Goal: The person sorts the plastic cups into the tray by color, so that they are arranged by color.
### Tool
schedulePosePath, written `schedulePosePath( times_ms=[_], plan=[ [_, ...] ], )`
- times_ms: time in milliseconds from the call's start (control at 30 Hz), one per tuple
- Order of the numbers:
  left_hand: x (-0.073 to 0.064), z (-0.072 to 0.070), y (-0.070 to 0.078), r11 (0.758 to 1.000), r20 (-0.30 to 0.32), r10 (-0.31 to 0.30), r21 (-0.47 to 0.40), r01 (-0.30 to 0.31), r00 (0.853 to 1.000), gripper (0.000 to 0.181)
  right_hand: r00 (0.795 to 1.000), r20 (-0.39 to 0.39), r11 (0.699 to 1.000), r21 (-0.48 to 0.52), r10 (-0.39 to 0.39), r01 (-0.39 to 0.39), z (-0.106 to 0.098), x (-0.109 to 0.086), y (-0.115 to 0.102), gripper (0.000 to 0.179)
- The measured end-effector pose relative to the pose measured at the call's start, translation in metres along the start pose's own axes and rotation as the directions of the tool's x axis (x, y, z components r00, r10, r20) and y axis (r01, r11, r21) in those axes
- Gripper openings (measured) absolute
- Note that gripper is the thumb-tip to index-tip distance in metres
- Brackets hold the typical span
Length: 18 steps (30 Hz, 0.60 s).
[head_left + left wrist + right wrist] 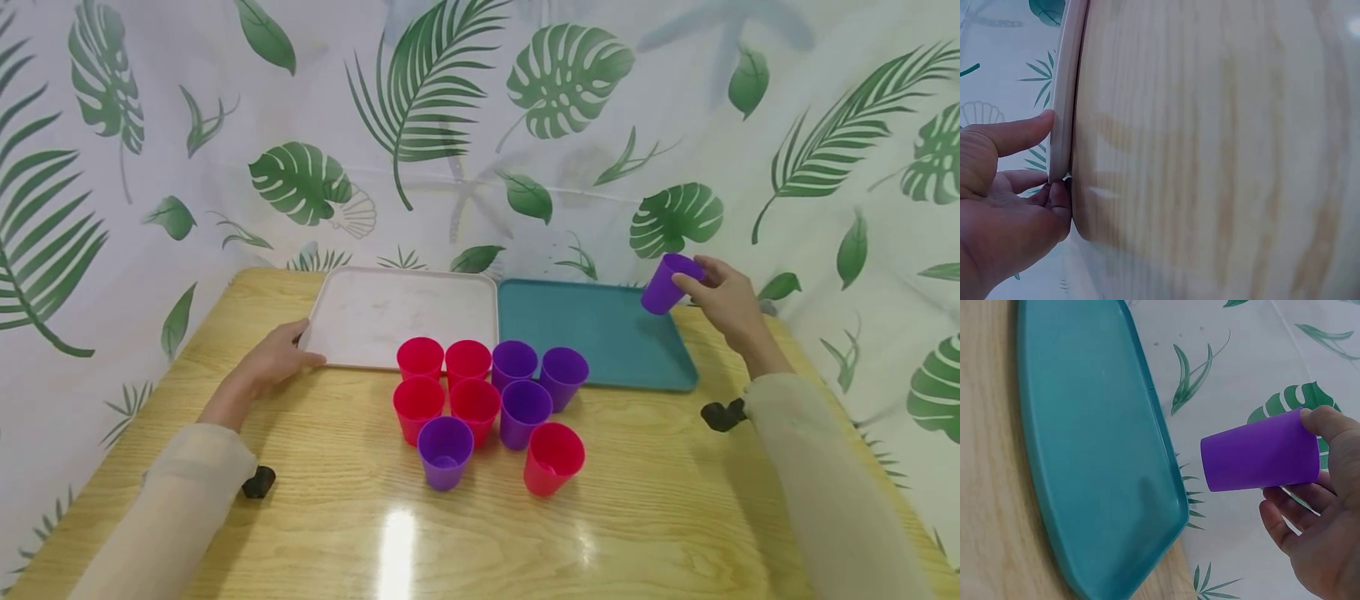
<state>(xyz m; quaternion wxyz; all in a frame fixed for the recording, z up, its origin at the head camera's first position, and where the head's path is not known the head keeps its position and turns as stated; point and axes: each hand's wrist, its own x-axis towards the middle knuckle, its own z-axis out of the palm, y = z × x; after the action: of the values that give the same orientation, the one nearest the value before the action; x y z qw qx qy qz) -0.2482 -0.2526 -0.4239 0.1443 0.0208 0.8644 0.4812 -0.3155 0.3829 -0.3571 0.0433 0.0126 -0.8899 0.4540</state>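
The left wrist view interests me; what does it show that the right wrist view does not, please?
Only the left wrist view shows the left hand, touching the white tray. Only the right wrist view shows the right hand, holding a purple cup, and the teal tray. Both show the wooden table and the leaf-print cloth.

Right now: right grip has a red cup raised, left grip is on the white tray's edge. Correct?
Wrong on colour: the raised cup in the right grip is purple, as the right wrist view shows. The left grip is on the white tray's edge.
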Motion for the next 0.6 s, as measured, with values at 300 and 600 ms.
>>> schedulePosePath(
  times_ms=[300,600],
  plan=[
    [-0.001,-0.003,-0.002,1.0,0.007,0.003,-0.03,-0.003,1.0,0.085,0.999,-0.054,1.0,-0.028,-0.002,0.0,0.013,0.017,0.01,0.089],
    [-0.003,-0.002,-0.003,0.999,-0.004,-0.021,-0.045,0.021,1.0,0.085,0.997,-0.077,0.997,-0.069,0.02,-0.026,0.035,0.029,0.026,0.088]
  ],
)
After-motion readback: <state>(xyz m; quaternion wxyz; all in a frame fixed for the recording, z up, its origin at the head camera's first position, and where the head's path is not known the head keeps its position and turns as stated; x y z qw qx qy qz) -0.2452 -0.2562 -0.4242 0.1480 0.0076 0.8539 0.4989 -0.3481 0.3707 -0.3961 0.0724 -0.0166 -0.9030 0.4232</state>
